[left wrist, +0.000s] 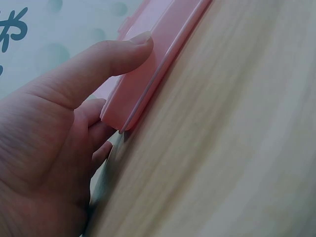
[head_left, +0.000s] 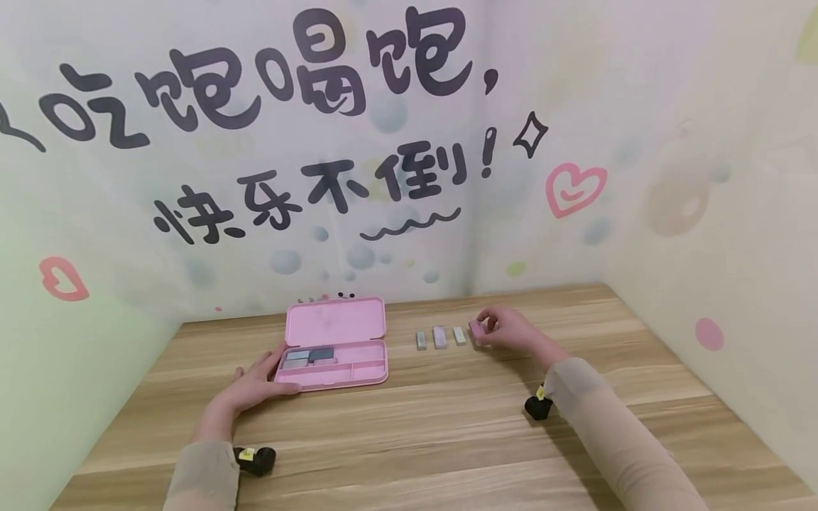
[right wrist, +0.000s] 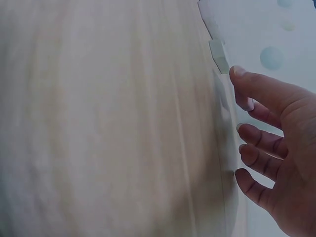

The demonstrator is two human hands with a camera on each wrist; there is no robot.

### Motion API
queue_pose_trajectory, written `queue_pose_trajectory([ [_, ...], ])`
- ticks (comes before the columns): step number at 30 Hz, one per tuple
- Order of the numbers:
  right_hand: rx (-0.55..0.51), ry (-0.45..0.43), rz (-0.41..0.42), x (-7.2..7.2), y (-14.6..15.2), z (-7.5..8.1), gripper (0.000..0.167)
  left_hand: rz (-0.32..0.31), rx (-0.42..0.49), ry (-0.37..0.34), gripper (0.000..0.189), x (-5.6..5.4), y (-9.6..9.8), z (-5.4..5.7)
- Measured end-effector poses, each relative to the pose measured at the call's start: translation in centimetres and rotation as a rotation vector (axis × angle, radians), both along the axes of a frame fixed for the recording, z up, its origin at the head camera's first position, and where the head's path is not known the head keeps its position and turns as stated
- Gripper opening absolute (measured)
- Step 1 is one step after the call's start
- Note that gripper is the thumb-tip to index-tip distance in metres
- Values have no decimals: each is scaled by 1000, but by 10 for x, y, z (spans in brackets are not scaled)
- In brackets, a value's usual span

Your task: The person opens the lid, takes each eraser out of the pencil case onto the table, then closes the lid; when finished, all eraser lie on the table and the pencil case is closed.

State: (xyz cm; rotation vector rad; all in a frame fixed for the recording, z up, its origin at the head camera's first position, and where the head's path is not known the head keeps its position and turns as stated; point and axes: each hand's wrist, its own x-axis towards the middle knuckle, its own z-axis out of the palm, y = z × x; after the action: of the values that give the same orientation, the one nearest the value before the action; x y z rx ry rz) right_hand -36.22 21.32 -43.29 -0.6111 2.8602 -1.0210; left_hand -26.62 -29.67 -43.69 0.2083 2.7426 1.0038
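An open pink plastic pencil case (head_left: 335, 325) lies on the table with its lid raised at the back. My left hand (head_left: 255, 383) holds its left end, the thumb on the front wall and the fingers at the short side. Grey and bluish blocks (head_left: 322, 353) fill part of its rear compartment; the front right compartment shows bare pink. To the right, my right hand (head_left: 508, 330) pinches a small pink block (head_left: 476, 330) between thumb and index finger, the other fingers loosely bent. Beside it stand a whitish block (head_left: 459, 336), a lilac block (head_left: 439, 337) and a grey-green block (head_left: 420, 341) in a row.
The wood-grain table (head_left: 409, 440) meets a printed wall sheet (head_left: 409, 255) close behind the case and the row. A pale side wall (head_left: 722, 248) borders the right. Black wrist devices (head_left: 538, 404) sit under both sleeves.
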Motion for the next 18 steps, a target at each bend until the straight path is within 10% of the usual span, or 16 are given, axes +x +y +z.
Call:
queue_pose_trajectory([
  [18,57,-10,10,-5,-3,-7,41,-8,-12,30,107,-2,-2,-3],
])
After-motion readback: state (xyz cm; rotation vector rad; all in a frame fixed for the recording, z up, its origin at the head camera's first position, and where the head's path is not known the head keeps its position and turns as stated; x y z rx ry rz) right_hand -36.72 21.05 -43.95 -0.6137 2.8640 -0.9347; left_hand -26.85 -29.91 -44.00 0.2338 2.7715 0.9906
